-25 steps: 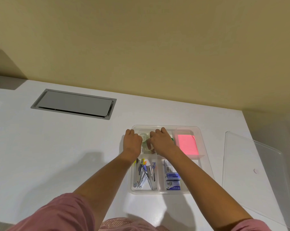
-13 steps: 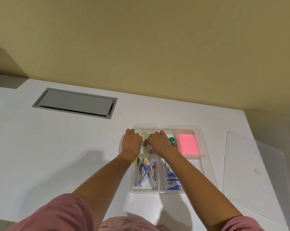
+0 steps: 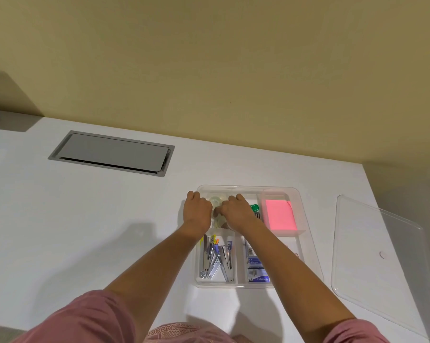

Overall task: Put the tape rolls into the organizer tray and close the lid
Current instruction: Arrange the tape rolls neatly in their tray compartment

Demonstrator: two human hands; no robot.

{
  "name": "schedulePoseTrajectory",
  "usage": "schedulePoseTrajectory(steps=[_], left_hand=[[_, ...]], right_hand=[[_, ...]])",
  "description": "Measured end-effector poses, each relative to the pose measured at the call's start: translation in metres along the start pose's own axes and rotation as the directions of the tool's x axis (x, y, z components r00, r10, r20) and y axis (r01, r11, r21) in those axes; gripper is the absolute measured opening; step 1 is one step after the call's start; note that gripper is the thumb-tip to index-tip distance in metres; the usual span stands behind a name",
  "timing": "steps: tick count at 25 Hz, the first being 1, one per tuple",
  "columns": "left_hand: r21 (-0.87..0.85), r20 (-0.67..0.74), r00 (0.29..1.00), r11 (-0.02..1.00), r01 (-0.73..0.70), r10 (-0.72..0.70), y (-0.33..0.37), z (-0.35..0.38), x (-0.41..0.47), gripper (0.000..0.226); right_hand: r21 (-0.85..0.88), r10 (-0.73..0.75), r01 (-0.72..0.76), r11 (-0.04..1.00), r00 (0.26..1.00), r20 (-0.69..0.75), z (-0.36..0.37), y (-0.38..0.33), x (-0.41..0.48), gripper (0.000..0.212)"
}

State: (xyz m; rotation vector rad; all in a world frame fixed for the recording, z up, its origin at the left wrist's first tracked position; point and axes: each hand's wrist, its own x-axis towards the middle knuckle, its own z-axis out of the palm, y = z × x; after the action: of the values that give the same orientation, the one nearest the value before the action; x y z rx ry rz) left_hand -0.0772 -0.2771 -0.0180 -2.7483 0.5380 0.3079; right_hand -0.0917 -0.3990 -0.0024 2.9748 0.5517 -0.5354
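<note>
Tape rolls (image 3: pixel 215 201) between left hand (image 3: pixel 197 211) and right hand (image 3: pixel 237 212), inside organizer tray (image 3: pixel 305 211); grips impossible to tell. Probably seating them. Next: lid (image 3: pixel 377 256), well right of right hand.

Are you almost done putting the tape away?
Nearly. Clear tape rolls already sit in the far-left compartment of the clear plastic organizer tray, where the left hand and right hand are settling them. Left to do: the clear flat lid lies beside the tray, not on.
</note>
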Motion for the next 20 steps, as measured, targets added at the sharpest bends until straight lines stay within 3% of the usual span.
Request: schedulePoseTrajectory(steps=[3, 6, 13, 20], left_hand=[[-0.066, -0.065, 0.998, 0.998, 0.005, -0.01, -0.001, -0.002, 0.004, 0.019], [-0.107, -0.086, 0.996, 0.994, -0.034, 0.025, 0.002, -0.002, 0.008, 0.025], [-0.104, -0.065, 0.996, 0.993, -0.064, 0.057, 0.001, 0.0, 0.015, 0.021], [-0.107, -0.09, 0.995, 0.993, -0.046, 0.037, 0.0, 0.004, 0.015, 0.024]], right_hand=[[0.144, 0.145, -0.127, 0.981, 0.982, -0.12, -0.004, 0.008, 0.002, 0.032], [0.132, 0.231, -0.209, 0.969, 0.956, -0.181, -0.006, 0.017, 0.003, 0.029], [-0.076, 0.148, -0.159, 0.984, 0.98, -0.132, 0.0, 0.012, 0.015, 0.025], [-0.12, 0.135, -0.144, 0.982, 0.988, -0.077, 0.008, 0.01, 0.021, 0.027]])
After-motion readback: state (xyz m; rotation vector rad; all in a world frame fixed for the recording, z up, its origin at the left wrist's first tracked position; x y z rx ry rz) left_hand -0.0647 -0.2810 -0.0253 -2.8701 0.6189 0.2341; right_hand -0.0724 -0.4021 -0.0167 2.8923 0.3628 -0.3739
